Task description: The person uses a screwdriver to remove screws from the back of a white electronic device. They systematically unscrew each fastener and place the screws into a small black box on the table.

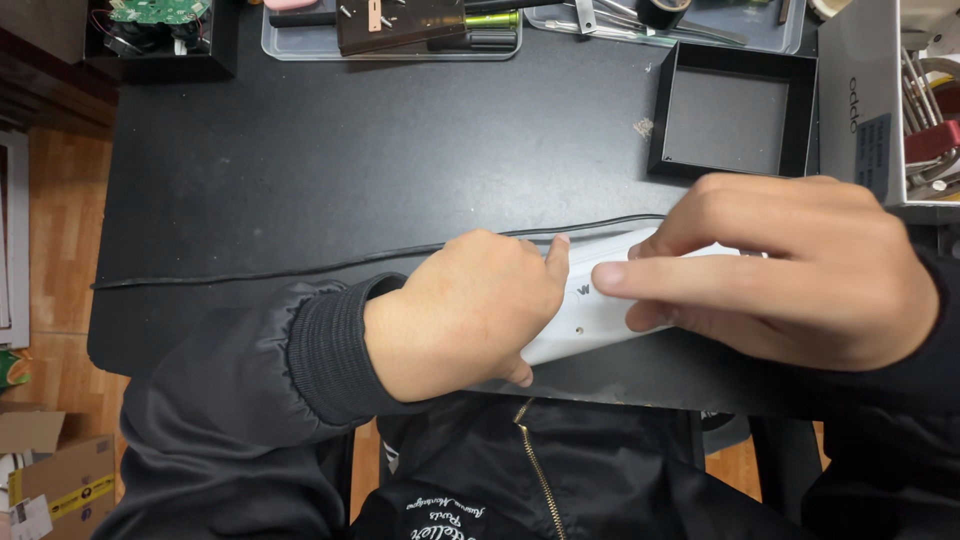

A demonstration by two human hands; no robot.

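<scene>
Left hand [465,315] wraps its curled fingers round the near end of the white device [585,312], just this side of the black cable [300,268]. Right hand [790,270] presses flat fingers on top, hiding most of it.

Device [590,315] lies between both hands on table [350,170]; cable [300,268] behind it; box [733,120] beyond.

Bare black table [350,150] at frame centre & upper left gives open passage; black cable [300,268] crosses mid-frame, open black box [730,115] and tool trays [390,30] block upper right.
</scene>
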